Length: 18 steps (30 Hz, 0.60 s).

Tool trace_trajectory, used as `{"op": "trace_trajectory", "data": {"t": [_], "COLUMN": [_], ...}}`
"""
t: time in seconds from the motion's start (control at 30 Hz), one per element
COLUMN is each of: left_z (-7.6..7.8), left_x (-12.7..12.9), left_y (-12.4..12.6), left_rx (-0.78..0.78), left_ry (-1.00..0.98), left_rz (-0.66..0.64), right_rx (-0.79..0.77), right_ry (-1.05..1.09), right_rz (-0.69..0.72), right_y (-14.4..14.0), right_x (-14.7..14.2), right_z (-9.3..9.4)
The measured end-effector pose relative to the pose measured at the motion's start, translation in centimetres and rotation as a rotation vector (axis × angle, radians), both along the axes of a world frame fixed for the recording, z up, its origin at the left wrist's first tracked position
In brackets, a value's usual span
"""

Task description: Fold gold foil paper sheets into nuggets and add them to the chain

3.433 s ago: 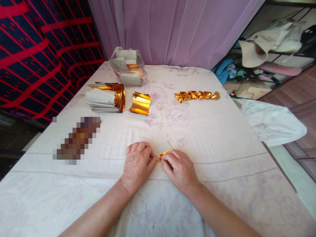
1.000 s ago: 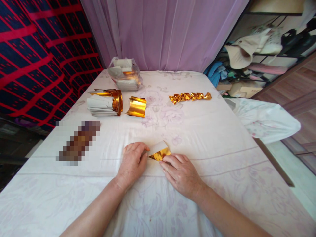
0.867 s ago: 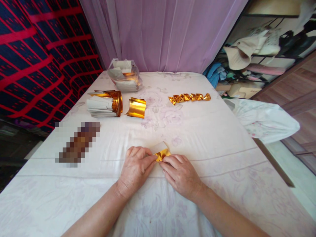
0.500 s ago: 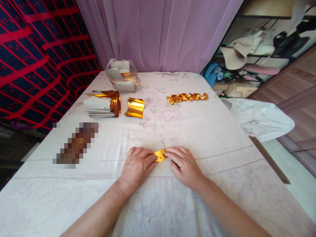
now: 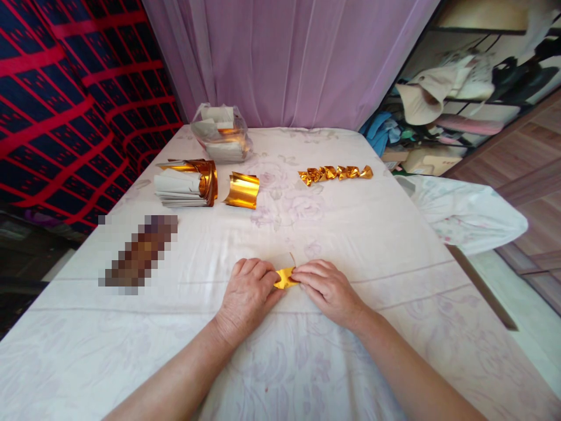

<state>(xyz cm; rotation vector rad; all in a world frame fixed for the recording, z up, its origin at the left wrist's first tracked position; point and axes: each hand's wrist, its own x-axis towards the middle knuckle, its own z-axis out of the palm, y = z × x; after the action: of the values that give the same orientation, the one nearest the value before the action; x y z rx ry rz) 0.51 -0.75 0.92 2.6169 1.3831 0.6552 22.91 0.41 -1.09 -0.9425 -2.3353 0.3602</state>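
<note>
Between my two hands lies a small sheet of gold foil paper (image 5: 287, 277), folded over, its pale backing standing up a little behind the gold part. My left hand (image 5: 252, 292) pinches its left end, fingers closed together. At the right end, my right hand (image 5: 331, 292) grips the paper with fingertips and thumb. Both hands rest on the white floral cloth. Farther off, a single curled gold sheet (image 5: 243, 190) sits beside a thick stack of gold foil papers (image 5: 179, 190) with pale backs. A row of folded gold pieces (image 5: 335, 173) lies at the far right.
A clear plastic bag (image 5: 223, 137) of more foil papers stands at the back left. A blurred-out dark item (image 5: 142, 254) lies on the cloth at left. Past the right edge are a shelf (image 5: 471, 105) with hats and a white cloth bundle (image 5: 477, 213).
The gold foil paper looks flatter, and less of its pale backing shows behind. Both hands keep their grip with small finger shifts. The whole view has moved slightly.
</note>
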Motion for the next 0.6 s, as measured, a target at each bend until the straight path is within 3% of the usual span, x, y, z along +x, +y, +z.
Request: {"op": "trace_trajectory", "data": {"t": [0.23,0.37,0.6], "left_z": [0.05,0.13,0.31], "left_x": [-0.31,-0.43,0.1], "left_y": [0.19,0.15,0.05], "left_rx": [0.087,0.054,0.015], "left_ry": [0.107,0.116,0.113], "left_rz": [-0.023,-0.022,0.028], "right_rx": [0.011,0.085,0.267], "right_ry": [-0.017,-0.137,-0.271], "right_rz": [0.013,-0.068,-0.059], "right_y": [-0.44,-0.55,-0.55], "right_x": [-0.39,-0.39,-0.69], "right_z": [0.25,0.57,1.0]}}
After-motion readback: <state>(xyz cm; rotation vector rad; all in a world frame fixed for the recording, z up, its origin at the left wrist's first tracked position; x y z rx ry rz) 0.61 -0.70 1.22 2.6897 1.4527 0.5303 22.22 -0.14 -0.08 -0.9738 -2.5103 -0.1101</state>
